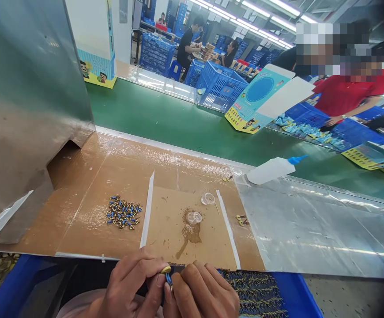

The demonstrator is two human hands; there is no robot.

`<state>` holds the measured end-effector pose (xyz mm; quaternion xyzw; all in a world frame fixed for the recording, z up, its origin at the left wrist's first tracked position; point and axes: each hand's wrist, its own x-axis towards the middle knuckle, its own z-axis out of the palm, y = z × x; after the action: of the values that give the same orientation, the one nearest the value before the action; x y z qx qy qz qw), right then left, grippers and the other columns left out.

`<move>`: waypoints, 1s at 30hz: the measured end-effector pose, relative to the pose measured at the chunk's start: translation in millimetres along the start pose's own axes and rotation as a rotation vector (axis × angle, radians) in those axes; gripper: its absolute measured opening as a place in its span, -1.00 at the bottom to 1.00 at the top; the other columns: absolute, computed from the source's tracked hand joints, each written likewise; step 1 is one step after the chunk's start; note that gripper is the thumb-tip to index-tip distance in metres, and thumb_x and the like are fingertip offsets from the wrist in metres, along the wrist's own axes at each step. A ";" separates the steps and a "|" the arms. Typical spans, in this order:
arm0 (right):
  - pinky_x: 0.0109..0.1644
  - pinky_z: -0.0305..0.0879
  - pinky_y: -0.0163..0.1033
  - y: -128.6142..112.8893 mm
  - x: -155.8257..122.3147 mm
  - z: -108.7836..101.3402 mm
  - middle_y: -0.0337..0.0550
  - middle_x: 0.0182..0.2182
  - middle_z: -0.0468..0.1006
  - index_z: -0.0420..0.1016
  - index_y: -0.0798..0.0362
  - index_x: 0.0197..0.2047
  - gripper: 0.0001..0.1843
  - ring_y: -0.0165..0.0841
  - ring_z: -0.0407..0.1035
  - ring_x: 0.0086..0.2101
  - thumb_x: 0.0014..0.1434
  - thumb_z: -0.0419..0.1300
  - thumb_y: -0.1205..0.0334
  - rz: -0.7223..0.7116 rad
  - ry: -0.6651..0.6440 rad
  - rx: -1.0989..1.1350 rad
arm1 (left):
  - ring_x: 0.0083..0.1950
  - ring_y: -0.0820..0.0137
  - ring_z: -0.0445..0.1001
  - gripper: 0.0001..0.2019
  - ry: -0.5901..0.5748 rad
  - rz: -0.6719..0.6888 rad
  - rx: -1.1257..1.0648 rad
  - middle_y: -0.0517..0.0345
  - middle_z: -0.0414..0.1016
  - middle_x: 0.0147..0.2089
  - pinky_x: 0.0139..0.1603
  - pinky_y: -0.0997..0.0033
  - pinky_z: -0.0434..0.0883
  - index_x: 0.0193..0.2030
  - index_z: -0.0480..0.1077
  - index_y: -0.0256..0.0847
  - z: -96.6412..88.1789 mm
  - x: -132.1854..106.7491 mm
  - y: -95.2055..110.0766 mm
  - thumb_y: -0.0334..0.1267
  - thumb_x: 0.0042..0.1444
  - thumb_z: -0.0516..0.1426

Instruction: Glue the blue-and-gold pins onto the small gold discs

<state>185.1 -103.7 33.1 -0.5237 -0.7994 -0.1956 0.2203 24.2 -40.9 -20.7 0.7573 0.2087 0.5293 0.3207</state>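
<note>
Our left hand (135, 282), bare, short thumbnail (160, 280), our right hand (203, 291), likewise bare, our pale garment (79, 304), plain where visible, shown only in part at lower edge

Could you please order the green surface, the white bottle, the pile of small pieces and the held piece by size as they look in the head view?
1. Green surface
2. White bottle
3. Pile of small pieces
4. Held piece, partly hidden by fingers
</note>
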 end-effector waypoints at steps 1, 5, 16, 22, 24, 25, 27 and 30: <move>-0.51 0.08 -0.18 -0.7 -0.5 0.9 -0.29 -0.59 0.36 0.36 -0.03 -0.28 -0.85 -0.36 0.22 -0.60 0.32 0.12 0.40 0.019 -0.013 0.019 | -0.33 0.41 0.61 -0.83 0.007 -0.013 -0.006 0.07 0.63 -0.34 -0.27 0.50 0.57 -0.01 0.44 -0.23 0.4 -0.8 0.6 -0.48 0.38 0.08; -0.49 0.07 -0.20 -3.5 -5.3 6.1 -0.28 -0.55 0.32 0.30 -0.04 -0.33 -0.77 -0.37 0.23 -0.57 0.36 0.11 0.43 0.099 -0.059 0.132 | -0.38 0.42 0.60 -0.83 0.003 -0.042 0.026 0.13 0.63 -0.36 -0.33 0.51 0.54 -0.02 0.42 -0.17 0.4 -0.9 2.8 -0.48 0.37 0.08; -0.45 0.23 -0.18 -10.4 -8.9 33.2 -0.22 -0.51 0.38 0.34 -0.04 -0.31 -0.69 -0.31 0.34 -0.55 0.48 -0.05 0.34 0.256 0.105 0.339 | -0.41 0.45 0.49 -0.78 -0.058 -0.143 0.037 0.22 0.54 -0.36 -0.35 0.50 0.45 -0.06 0.42 -0.15 -0.6 -10.0 2.0 -0.55 0.29 0.10; -0.39 0.42 -0.19 -5.9 -8.8 22.0 -0.19 -0.47 0.48 0.40 -0.07 -0.24 -0.71 -0.28 0.43 -0.47 0.52 -0.04 0.30 0.345 0.034 0.488 | -0.44 0.47 0.46 -0.85 -0.061 -0.240 -0.086 0.27 0.47 -0.40 -0.39 0.52 0.42 -0.08 0.45 -0.12 -1.6 -5.1 6.8 -0.46 0.36 0.13; -0.29 0.49 -0.19 -5.4 -9.7 14.2 -0.17 -0.42 0.51 0.44 -0.07 -0.18 -0.74 -0.26 0.48 -0.40 0.54 -0.02 0.28 0.419 -0.024 0.518 | -0.44 0.48 0.46 -0.85 -0.093 -0.239 -0.105 0.27 0.48 -0.39 -0.39 0.54 0.41 -0.06 0.46 -0.11 -1.8 -2.4 6.4 -0.45 0.37 0.14; -0.23 0.51 -0.19 -5.5 -10.6 11.5 -0.15 -0.38 0.54 0.45 -0.06 -0.13 -0.77 -0.26 0.50 -0.34 0.55 0.00 0.27 0.458 -0.043 0.532 | -0.43 0.48 0.48 -0.85 -0.100 -0.233 -0.099 0.27 0.49 -0.38 -0.38 0.54 0.42 -0.06 0.45 -0.11 -1.6 -1.3 5.9 -0.45 0.37 0.14; -0.18 0.53 -0.23 -5.7 -13.5 10.2 -0.13 -0.28 0.59 0.44 -0.06 -0.02 -0.81 -0.28 0.53 -0.26 0.57 0.00 0.22 0.505 -0.051 0.571 | -0.40 0.48 0.50 -0.85 -0.107 -0.226 -0.075 0.26 0.52 -0.36 -0.34 0.54 0.42 -0.06 0.44 -0.11 -0.7 0.2 4.7 -0.46 0.38 0.14; -0.16 0.54 -0.28 -5.5 -20.2 18.4 -0.13 -0.17 0.63 0.40 -0.08 0.11 -0.82 -0.30 0.56 -0.20 0.59 -0.01 0.21 0.524 -0.033 0.594 | -0.41 0.48 0.49 -0.87 -0.096 -0.203 -0.031 0.25 0.52 -0.35 -0.34 0.53 0.41 -0.11 0.40 -0.12 1.3 0.7 3.5 -0.46 0.38 0.12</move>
<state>184.4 -110.9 6.1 -0.6265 -0.6639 0.1153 0.3917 25.5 -43.3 -18.1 0.7515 0.2605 0.4605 0.3940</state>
